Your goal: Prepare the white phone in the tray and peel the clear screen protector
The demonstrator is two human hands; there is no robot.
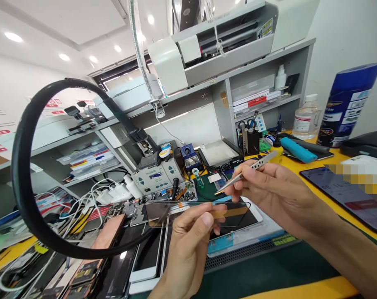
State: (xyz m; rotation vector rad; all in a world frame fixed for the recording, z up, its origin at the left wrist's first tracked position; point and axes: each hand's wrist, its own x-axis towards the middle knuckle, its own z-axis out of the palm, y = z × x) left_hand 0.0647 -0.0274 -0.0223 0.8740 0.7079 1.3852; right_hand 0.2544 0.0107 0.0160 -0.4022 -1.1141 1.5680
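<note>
A thin, see-through phone glass panel [153,210] with a dark edge is pinched between the thumb and fingers of my left hand [191,238], tilted slightly above the bench. Silver tweezers [263,161] with holes along the body lie in the closed fingers of my right hand [275,187]. Their gold-coloured tip points down and left, over the far side of the glass. My right fingertips are close to the panel's edge; whether they touch it I cannot tell. Beneath the glass, a white-framed phone [234,224] rests on a blue and white pad, partly hidden by my left hand.
A black hose [22,166] loops at left from a grey control station [155,176]. Several phones and parts crowd the left bench, including a white phone [147,253]. A large phone [346,195] lies at right, near a blue spray can [346,104] and plastic jug [306,118].
</note>
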